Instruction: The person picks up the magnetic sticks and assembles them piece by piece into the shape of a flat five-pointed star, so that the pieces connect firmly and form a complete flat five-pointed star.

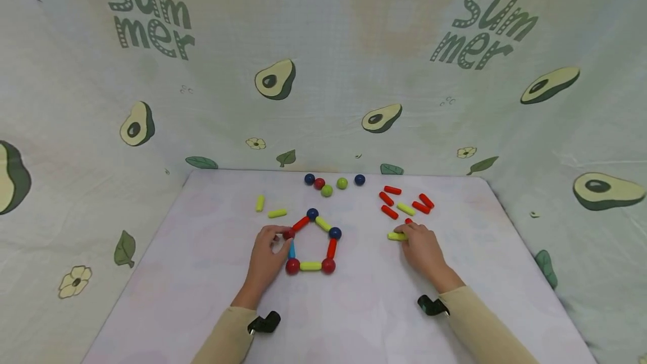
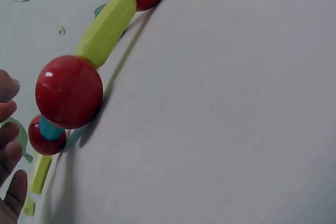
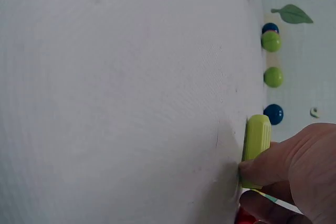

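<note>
A five-sided ring of coloured rods and balls lies mid-table, with a blue rod (image 1: 291, 250) on its left side. My left hand (image 1: 268, 251) is by its left red ball (image 1: 288, 233). In the left wrist view the fingers (image 2: 10, 156) stand beside that red ball (image 2: 46, 142) with a small gap, holding nothing. At the ring's near side a yellow-green rod (image 1: 310, 266) joins two red balls. My right hand (image 1: 423, 247) pinches a loose yellow-green rod (image 3: 257, 137) between thumb and fingers. A red rod (image 1: 408, 221) shows just beyond that hand, partly hidden.
Several red rods (image 1: 389, 212) and another yellow-green rod (image 1: 405, 209) lie beyond my right hand. Loose balls, including a green ball (image 1: 327, 190) and a blue ball (image 1: 359, 180), line the table's back edge. Two yellow-green rods, one upright in view (image 1: 260, 203), lie at back left.
</note>
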The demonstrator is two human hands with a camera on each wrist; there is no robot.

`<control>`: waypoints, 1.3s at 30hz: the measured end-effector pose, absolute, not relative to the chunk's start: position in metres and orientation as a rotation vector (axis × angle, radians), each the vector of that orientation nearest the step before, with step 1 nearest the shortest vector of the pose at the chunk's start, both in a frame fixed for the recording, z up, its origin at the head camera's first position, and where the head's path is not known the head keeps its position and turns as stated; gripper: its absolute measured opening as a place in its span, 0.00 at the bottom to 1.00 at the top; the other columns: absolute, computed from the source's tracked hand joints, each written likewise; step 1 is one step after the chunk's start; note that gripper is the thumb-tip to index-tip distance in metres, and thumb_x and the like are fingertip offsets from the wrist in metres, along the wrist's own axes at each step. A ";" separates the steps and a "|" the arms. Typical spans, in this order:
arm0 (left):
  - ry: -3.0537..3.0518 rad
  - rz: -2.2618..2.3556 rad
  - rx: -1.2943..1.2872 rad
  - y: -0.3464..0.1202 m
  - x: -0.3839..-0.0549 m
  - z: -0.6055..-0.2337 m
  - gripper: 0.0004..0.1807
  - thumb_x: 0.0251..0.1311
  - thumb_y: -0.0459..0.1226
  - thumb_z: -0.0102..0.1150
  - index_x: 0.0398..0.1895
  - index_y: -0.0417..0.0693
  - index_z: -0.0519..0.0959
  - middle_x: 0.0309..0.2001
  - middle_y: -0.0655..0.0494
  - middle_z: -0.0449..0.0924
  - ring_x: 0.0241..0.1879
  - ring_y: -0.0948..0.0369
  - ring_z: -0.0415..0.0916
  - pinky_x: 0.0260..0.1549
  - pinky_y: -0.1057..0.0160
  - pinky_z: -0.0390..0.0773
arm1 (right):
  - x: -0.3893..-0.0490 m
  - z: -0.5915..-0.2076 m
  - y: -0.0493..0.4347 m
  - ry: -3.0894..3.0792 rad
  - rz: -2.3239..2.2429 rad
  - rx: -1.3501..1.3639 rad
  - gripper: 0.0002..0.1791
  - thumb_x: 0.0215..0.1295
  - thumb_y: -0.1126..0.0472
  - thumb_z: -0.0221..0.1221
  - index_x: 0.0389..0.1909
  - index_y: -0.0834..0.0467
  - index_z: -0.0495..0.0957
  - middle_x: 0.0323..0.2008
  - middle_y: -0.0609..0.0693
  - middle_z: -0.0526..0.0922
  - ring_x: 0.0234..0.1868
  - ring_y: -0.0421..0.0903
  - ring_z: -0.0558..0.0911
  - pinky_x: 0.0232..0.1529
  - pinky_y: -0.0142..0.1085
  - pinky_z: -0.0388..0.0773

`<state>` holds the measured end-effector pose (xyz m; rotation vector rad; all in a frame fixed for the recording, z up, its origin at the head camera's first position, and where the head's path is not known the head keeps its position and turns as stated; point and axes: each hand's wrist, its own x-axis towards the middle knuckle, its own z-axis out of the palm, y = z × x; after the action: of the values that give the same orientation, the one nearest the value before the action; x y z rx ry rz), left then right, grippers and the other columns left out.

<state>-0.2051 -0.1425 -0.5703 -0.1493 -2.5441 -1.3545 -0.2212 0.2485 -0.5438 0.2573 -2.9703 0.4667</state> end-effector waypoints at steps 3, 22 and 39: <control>-2.555 -1.297 -0.242 -0.137 -0.201 -0.567 0.17 0.62 0.38 0.71 0.54 0.52 0.82 0.54 0.61 0.77 0.54 0.60 0.73 0.56 0.52 0.77 | -0.221 -0.547 0.246 -2.970 0.511 0.253 0.14 0.61 0.72 0.65 0.48 0.59 0.85 0.46 0.56 0.85 0.49 0.58 0.81 0.51 0.57 0.77; -2.970 -0.846 -0.728 -0.089 -0.180 -0.551 0.27 0.62 0.54 0.69 0.63 0.63 0.80 0.57 0.65 0.82 0.57 0.63 0.78 0.55 0.57 0.79 | -0.194 -0.552 0.178 -2.960 0.936 0.597 0.12 0.63 0.63 0.70 0.45 0.48 0.84 0.42 0.39 0.79 0.42 0.37 0.77 0.48 0.39 0.80; -2.969 -0.905 -0.633 -0.087 -0.175 -0.547 0.20 0.60 0.51 0.71 0.55 0.61 0.85 0.51 0.67 0.84 0.51 0.64 0.80 0.51 0.57 0.81 | -0.190 -0.552 0.162 -2.874 1.124 0.905 0.13 0.68 0.61 0.66 0.52 0.47 0.84 0.47 0.40 0.80 0.45 0.40 0.78 0.49 0.36 0.79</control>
<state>-0.1752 -0.0872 -0.5469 -0.6327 -2.9692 -0.9052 -0.1901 0.1618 -0.5517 0.9052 -2.8736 1.1239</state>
